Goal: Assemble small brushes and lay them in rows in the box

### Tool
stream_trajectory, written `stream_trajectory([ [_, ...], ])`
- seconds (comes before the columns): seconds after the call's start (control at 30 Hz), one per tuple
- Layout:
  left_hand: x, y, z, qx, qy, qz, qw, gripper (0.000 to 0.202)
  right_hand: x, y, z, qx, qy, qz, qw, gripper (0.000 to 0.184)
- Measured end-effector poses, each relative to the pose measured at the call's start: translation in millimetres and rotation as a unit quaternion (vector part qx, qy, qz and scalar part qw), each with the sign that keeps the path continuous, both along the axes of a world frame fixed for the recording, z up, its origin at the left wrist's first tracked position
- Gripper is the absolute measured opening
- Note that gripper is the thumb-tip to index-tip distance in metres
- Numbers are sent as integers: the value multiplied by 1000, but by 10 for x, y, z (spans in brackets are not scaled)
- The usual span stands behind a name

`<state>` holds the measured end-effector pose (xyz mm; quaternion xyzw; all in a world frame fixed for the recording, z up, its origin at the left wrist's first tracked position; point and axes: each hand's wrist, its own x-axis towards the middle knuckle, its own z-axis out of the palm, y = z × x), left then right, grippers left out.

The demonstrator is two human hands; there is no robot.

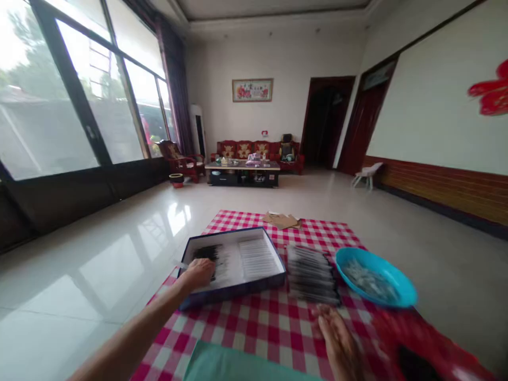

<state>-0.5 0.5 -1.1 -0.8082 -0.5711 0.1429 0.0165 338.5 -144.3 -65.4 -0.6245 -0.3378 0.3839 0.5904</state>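
Observation:
My left hand [199, 272] reaches into a shallow blue-sided box [254, 284] on the red-and-white checked tablecloth [254, 323]. Its fingers curl down over a patch of dark thin pieces in the box's left part; what they hold, if anything, is hidden. White thin pieces lie in the box's right half. My right hand [339, 344] rests flat on the cloth near the front, fingers stretched out, just below a stack of dark strips [311, 274]. A blue bowl [400, 288] with small pale pieces stands to the right of the stack.
Brown cardboard pieces [281, 219] lie at the cloth's far edge. A green sheet [234, 365] lies at the near edge. Glossy tiled floor surrounds the table. A coffee table [242, 172], red sofa and chairs stand far back. Large windows line the left wall.

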Motion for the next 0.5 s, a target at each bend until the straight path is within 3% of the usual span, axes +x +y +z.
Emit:
stream_trajectory([
  [0.23, -37, 35, -67, -1, 2, -1, 1000, 27, 53, 19, -113, 28, -15, 10, 999, 58],
  [0.5, -33, 19, 0, 2, -36, 1, 999, 25, 55, 28, -128, 28, -28, 6, 999, 58],
])
